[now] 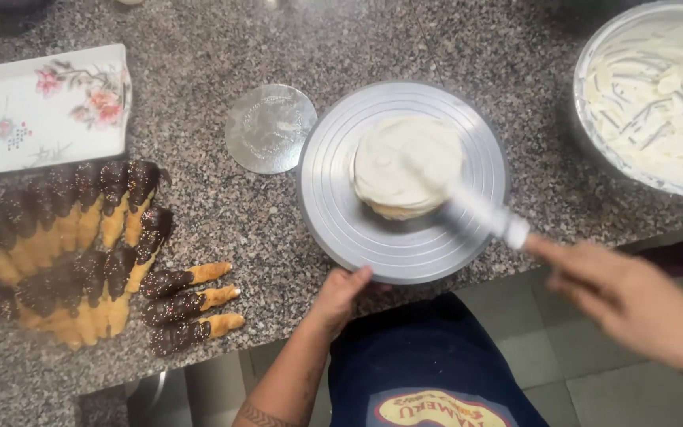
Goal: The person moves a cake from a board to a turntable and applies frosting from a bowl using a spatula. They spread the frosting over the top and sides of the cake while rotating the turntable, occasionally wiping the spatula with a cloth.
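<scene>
Dark blue apron [428, 356] fills bottom centre, nearest the lens; its printed patch is cut off by the frame edge. Left hand [340, 294] rests on the near rim of the grey turntable [333, 205], fingers curled over the edge, gripping lightly. Right hand [634, 304] is closed round the white handle of a spatula [480, 212]; hand and blade are motion-blurred.

Small cake [405, 168] sits approx. centre of the turntable, on the speckled counter [199, 47], top covered w/ white cream.

Handling, judged:
- cake: soft, light, fragile; cream smears at any touch. Don't hold it directly; take it via the turntable rim or from beneath.
- turntable: metal-looking, stiff, prob. heavy; ridged top, smooth rim is the safe hold.
- spatula: stiff handle, thin blade, likely slick w/ cream.

Nearby: round silver cake board [270, 128] just left of the turntable; steel bowl [594, 55] of cream at right; flowered white tray [45, 107] at far left; rows of chocolate-dipped biscuit sticks [81, 253] below it.

Hidden/unclear:
- blade tip lost in blur against the cream, contact point can't be fixed.
- cake sides mostly out of view, only a tan strip at the base.
- bowl and tray cut by the frame.
- right wrist runs out of frame.
</scene>
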